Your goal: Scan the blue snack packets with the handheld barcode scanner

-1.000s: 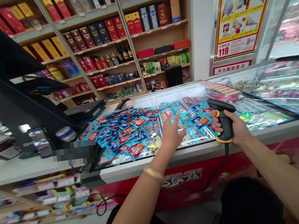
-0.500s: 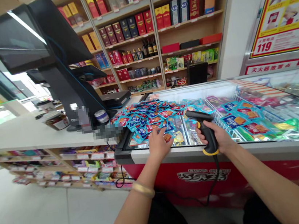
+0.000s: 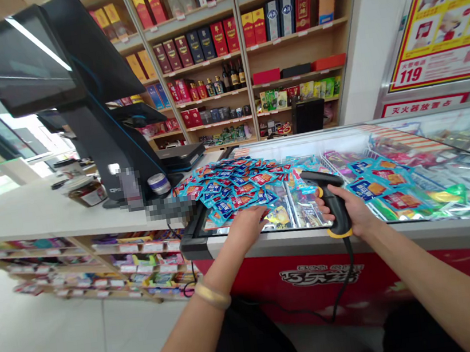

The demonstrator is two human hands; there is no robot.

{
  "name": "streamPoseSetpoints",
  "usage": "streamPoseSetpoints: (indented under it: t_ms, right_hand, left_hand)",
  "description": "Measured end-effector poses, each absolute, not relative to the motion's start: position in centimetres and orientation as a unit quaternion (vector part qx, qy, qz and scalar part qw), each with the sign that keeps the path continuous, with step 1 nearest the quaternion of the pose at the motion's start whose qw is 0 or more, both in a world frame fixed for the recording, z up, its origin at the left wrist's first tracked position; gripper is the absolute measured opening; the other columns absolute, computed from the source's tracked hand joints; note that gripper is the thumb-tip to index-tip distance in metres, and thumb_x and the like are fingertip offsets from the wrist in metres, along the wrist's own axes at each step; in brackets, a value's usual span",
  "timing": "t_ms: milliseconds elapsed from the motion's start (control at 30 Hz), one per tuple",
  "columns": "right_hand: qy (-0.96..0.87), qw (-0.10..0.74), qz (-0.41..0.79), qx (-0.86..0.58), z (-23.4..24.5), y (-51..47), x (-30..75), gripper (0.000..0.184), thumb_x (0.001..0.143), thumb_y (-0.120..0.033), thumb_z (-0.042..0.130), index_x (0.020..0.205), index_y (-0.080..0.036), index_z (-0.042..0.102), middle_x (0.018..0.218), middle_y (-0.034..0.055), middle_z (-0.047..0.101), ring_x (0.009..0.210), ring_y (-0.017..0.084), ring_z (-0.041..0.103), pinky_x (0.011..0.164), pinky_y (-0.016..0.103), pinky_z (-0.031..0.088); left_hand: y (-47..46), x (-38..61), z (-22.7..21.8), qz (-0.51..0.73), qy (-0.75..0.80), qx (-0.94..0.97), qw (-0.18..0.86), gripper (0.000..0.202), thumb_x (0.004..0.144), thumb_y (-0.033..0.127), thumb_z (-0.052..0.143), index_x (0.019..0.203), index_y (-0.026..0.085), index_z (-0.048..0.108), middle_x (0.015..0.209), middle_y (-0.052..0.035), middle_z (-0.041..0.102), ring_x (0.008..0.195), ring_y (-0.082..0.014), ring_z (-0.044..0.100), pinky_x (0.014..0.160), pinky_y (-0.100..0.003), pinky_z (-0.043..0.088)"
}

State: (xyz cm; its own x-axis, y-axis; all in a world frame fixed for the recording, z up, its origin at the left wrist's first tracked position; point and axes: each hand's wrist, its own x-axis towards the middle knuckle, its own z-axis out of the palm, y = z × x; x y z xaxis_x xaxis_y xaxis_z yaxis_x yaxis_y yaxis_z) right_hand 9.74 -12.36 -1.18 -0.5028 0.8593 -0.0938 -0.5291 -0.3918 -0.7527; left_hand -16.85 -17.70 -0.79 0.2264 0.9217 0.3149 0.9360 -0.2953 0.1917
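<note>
In my right hand is a black barcode scanner with yellow trim, held by its grip with the head tilted up and left. Its cord hangs down the freezer's front. At the near edge of a heap of small blue and red snack packets, my left hand is palm down with its fingers drawn together. The back of the hand hides whatever may be under the fingertips. Several more snack packets lie spread on the glass to the right of the scanner.
The heap rests on a glass-topped chest freezer with wire baskets inside. To the left, a white counter bears a black checkout terminal and jars. Shelves of boxes and bottles stand behind.
My left hand's fingers have gone from spread to drawn together, at the heap's near edge. The scanner in my right hand has shifted slightly to the right.
</note>
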Motion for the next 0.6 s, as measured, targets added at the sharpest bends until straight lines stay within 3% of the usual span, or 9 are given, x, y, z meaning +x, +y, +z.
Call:
streamPoseSetpoints:
  t_ms: [100,200,367,433,600]
  right_hand:
    - [-0.338,0.435,0.796,-0.25,-1.1,-12.3,10.5,0.018,0.078,-0.034,0.064,0.083,-0.018,0.057,0.067,0.0019,0.052,0.05,0.009,0.043,0.036,0.016,0.04]
    - [-0.329,0.442,0.795,-0.254,-1.0,-12.1,11.5,0.018,0.077,-0.033,0.065,0.082,-0.017,0.058,0.067,0.0022,0.051,0.05,0.009,0.044,0.036,0.016,0.041]
    - [-0.321,0.463,0.789,-0.245,-0.9,-12.2,12.5,0.015,0.078,-0.032,0.064,0.081,-0.018,0.059,0.068,0.0022,0.052,0.05,0.01,0.043,0.035,0.016,0.041]
    - [-0.331,0.457,0.789,-0.243,-0.8,-12.4,12.3,0.016,0.078,-0.033,0.064,0.081,-0.018,0.059,0.067,0.0022,0.052,0.05,0.009,0.044,0.036,0.016,0.041]
    - [-0.365,0.418,0.792,-0.254,-0.9,-12.9,11.9,0.017,0.078,-0.033,0.065,0.081,-0.017,0.058,0.067,0.0022,0.054,0.049,0.009,0.046,0.036,0.017,0.042]
  left_hand:
    - [-17.3,-17.9,0.6,-0.227,-0.59,-0.775,-0.015,0.019,0.082,0.019,0.056,0.092,0.022,0.072,0.088,-0.0066,0.074,0.082,-0.0217,0.067,0.077,-0.029,0.05]
    - [-16.7,-18.2,1.5,-0.302,-0.588,-0.745,-0.093,0.018,0.081,0.027,0.055,0.08,0.019,0.071,0.071,-0.0028,0.069,0.069,-0.0182,0.062,0.068,-0.026,0.048]
    - [-15.2,-16.2,0.3,-0.5,-0.576,-0.594,-0.255,0.032,0.084,0.038,0.048,0.099,0.014,0.065,0.075,-0.0012,0.066,0.06,-0.0139,0.057,0.059,-0.025,0.047]
    - [-14.5,-14.8,-0.7,-0.537,-0.583,-0.557,-0.249,0.03,0.085,0.035,0.047,0.097,0.014,0.065,0.076,-0.0021,0.066,0.063,-0.0146,0.058,0.06,-0.025,0.046]
    - [-13.6,-12.4,-2.1,-0.501,-0.654,-0.561,-0.077,0.022,0.085,0.024,0.048,0.091,0.014,0.067,0.078,-0.0053,0.068,0.071,-0.0175,0.061,0.071,-0.027,0.046]
